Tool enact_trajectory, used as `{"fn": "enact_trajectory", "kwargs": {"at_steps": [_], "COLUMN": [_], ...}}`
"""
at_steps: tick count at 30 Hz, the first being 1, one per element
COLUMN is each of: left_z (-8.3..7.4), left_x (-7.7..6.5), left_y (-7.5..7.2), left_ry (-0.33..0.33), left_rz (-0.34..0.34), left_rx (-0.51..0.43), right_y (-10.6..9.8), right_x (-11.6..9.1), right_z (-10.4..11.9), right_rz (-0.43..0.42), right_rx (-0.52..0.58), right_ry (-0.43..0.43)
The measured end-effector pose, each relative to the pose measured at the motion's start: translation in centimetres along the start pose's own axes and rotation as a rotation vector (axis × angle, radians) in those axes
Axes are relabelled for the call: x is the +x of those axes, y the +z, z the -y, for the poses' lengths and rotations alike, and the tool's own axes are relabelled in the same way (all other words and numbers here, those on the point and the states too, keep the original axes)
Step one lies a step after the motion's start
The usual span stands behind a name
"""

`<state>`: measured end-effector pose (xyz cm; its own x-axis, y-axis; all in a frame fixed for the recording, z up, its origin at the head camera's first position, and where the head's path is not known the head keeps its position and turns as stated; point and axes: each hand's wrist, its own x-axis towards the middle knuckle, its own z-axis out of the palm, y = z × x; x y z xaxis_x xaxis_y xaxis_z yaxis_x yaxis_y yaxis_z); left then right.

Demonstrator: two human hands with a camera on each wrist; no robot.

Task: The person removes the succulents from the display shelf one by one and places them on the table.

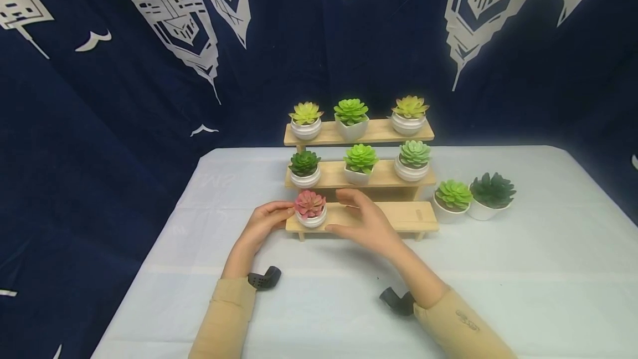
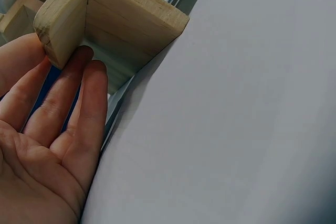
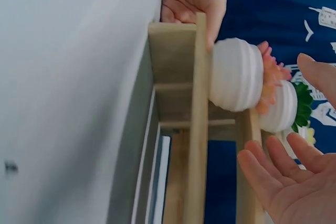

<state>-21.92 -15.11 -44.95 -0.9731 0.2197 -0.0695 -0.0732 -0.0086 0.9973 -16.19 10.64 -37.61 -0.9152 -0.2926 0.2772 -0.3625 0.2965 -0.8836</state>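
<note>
A pink succulent in a white ribbed pot (image 1: 311, 209) stands at the left end of the lowest board of a wooden tiered stand (image 1: 406, 216). Beside that end is my left hand (image 1: 266, 220), its fingertips close to the pot in the head view. The left wrist view shows one of its fingers touching the board's corner, with the other fingers extended below near the leg. My right hand (image 1: 366, 223) hovers over the same board, right of the pink succulent, thumb and fingers spread around nothing. In the right wrist view a gap separates this hand (image 3: 294, 182) from the pot (image 3: 236, 74).
The middle tier holds a dark green (image 1: 305, 169), a bright green (image 1: 360, 164) and a pale green succulent (image 1: 413, 160). Three more potted succulents line the top tier (image 1: 379, 131). Right of the stand, on the white tablecloth (image 1: 548, 270), sit a light green (image 1: 451, 201) and a dark green succulent (image 1: 490, 196).
</note>
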Motion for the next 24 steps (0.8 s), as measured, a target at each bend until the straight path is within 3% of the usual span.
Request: {"fn": "enact_trajectory", "kwargs": {"at_steps": [24], "left_z": [-0.7], "left_x": [-0.3], "left_y": [0.0], "left_ry": [-0.017], "left_rz": [0.018], "left_rx": [-0.013], "right_y": [4.5], "right_x": [1.3], "right_z": [-1.4], "right_rz": [-0.099], "right_rx": [0.010], "right_ry": [0.053]}}
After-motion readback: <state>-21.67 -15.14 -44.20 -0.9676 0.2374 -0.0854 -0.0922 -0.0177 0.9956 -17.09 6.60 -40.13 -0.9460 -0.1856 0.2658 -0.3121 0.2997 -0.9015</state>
